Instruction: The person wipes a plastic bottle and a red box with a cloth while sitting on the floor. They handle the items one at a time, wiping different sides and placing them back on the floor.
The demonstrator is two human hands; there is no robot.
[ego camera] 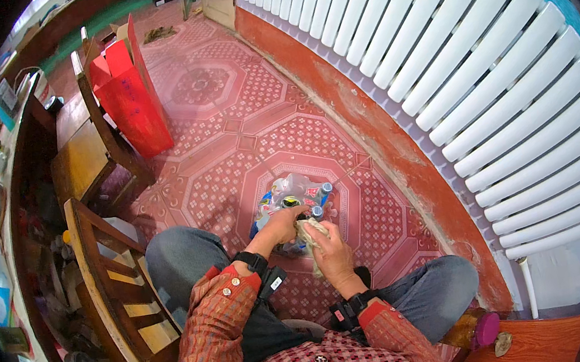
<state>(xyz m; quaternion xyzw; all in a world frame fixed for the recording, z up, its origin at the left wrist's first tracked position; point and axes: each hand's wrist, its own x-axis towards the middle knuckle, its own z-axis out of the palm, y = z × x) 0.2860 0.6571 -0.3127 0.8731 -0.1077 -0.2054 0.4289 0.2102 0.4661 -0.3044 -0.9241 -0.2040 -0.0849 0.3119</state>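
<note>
A bundle of plastic bottles (pixel 296 186) in clear plastic film with red print stands on the floor between my knees. Blue caps (pixel 326 188) show on its right side. My left hand (pixel 280 226) reaches over the near side of the bundle, its fingertips beside a dark bottle top; whether they grip anything is hidden. In my right hand (pixel 333 254) is a crumpled cream cloth (pixel 311 228), pinched between thumb and fingers and hanging down against the near side of the bundle. Both wrists wear black straps.
Wooden chairs (pixel 113 289) and a cluttered table (pixel 16 160) line my left. Behind them stands a red cardboard box (pixel 131 103). A white radiator (pixel 473 77) runs along the right wall. At lower right, a jar with a purple lid (pixel 485 329) lies by a wooden seat (pixel 548 339).
</note>
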